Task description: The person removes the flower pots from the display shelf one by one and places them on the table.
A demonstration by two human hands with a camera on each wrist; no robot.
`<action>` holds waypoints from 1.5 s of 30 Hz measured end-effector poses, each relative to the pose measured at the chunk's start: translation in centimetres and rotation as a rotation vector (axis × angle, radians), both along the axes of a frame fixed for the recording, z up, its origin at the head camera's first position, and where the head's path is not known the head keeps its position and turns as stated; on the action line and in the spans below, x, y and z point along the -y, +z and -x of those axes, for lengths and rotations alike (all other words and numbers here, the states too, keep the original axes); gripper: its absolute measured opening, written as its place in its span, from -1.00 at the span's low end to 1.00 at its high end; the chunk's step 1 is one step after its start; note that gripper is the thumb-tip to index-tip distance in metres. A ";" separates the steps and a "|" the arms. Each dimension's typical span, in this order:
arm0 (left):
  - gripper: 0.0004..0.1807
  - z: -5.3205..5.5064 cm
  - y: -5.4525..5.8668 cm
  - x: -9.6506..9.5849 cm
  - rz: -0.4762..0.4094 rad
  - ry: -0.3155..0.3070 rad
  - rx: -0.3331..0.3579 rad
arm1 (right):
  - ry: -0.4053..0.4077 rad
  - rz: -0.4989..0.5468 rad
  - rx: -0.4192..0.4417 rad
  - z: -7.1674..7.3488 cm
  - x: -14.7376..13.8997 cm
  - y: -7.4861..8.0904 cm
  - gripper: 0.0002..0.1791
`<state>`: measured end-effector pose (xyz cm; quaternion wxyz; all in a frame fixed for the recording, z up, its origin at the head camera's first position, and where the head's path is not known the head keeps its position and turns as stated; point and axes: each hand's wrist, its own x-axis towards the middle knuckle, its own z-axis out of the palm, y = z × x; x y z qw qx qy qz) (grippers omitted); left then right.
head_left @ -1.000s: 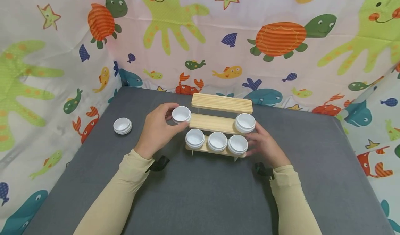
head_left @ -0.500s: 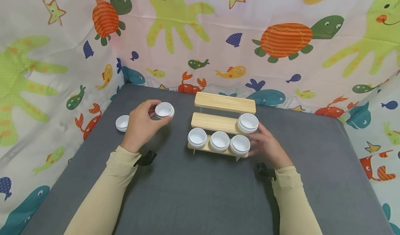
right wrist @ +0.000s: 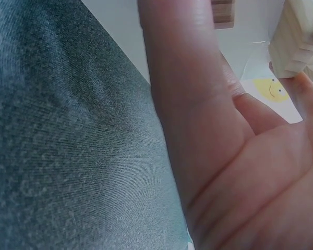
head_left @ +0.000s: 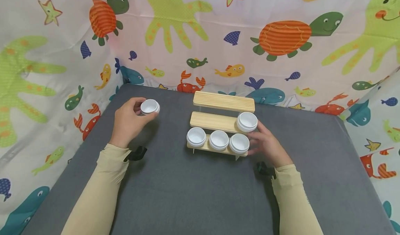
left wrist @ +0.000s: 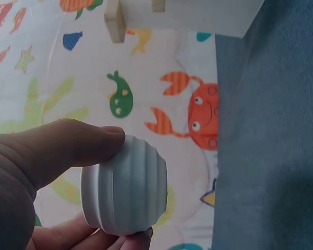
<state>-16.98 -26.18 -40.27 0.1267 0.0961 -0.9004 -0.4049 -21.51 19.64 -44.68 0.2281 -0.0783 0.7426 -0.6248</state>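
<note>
My left hand (head_left: pixel 127 121) pinches a small white cup (head_left: pixel 150 106) between thumb and fingers, left of the rack. In the left wrist view the cup (left wrist: pixel 130 190) shows stepped ribs towards its base. The rack (head_left: pixel 212 121) has three tiers of pale wooden boards. Three white cups (head_left: pixel 219 140) line the lowest board, and one more white cup (head_left: pixel 247 121) sits at the right end of the middle board. My right hand (head_left: pixel 268 144) touches the rack's right side, its fingers fairly straight beside the boards (right wrist: pixel 289 49) in the right wrist view.
The grey cloth-covered table (head_left: pixel 200 193) spreads around the rack. A curtain (head_left: pixel 175 47) printed with sea animals rises behind the table and along both sides. The rack's top board (head_left: pixel 223 101) stands close to the back curtain.
My left hand has carried its cup leftwards, away from the middle board. The single cup on the table at the left is now hidden behind that hand. My right hand stays at the rack.
</note>
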 end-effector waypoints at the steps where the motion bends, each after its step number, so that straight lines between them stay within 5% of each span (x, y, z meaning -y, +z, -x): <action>1: -0.19 0.0 0.0 0.2 -0.003 0.005 0.007 | 0.002 0.002 0.000 0.0 0.0 0.0 -0.21; 8: -0.12 0.3 -0.5 1.4 0.007 0.004 0.058 | 0.001 -0.003 0.000 0.0 0.2 -0.2 -0.21; 17: -0.21 0.7 -1.6 2.2 0.098 -0.002 0.054 | -0.004 -0.003 0.004 -0.1 0.1 0.0 -0.21; 32: -0.21 1.3 -3.2 3.0 0.115 -0.008 0.067 | -0.003 -0.013 -0.002 -0.3 0.2 0.1 -0.21; 45: -0.28 1.4 -3.3 3.5 0.161 -0.032 0.087 | 0.006 -0.004 -0.017 -0.2 0.2 0.0 -0.22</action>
